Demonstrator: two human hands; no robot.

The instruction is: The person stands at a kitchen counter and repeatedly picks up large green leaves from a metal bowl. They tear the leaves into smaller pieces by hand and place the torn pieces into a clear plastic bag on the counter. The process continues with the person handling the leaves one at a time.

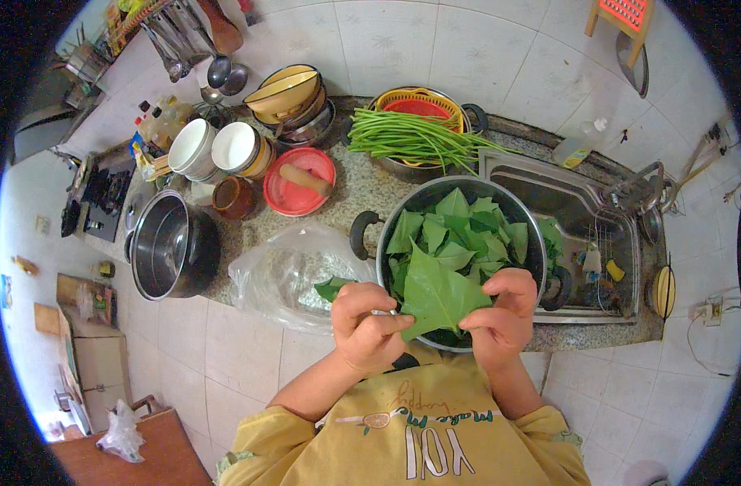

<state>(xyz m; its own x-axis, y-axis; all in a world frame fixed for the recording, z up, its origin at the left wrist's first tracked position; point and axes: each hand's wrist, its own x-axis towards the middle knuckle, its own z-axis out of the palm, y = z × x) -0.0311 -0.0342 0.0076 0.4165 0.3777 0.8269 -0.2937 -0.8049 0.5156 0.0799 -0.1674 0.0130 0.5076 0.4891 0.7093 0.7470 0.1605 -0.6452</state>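
A large pointed green leaf (pixel 443 296) is stretched between my two hands above a dark metal pot (pixel 534 235). My left hand (pixel 366 324) pinches its left edge between thumb and fingers. On the other side my right hand (pixel 502 320) is closed on it near the stem end. Many loose leaves (pixel 455 231) of the same kind fill the pot underneath. Another bit of green leaf (pixel 330 288) shows beside my left knuckles, over the clear plastic bag (pixel 281 275); whether that hand holds it, I cannot tell.
Right of the pot is a steel sink (pixel 577 190) with a wire rack. Long green stalks (pixel 415 138) lie across a yellow basket behind it. To the left stand an empty dark pot (pixel 168 247), a red basket (pixel 285 194) with a wooden piece, and stacked white bowls (pixel 235 147).
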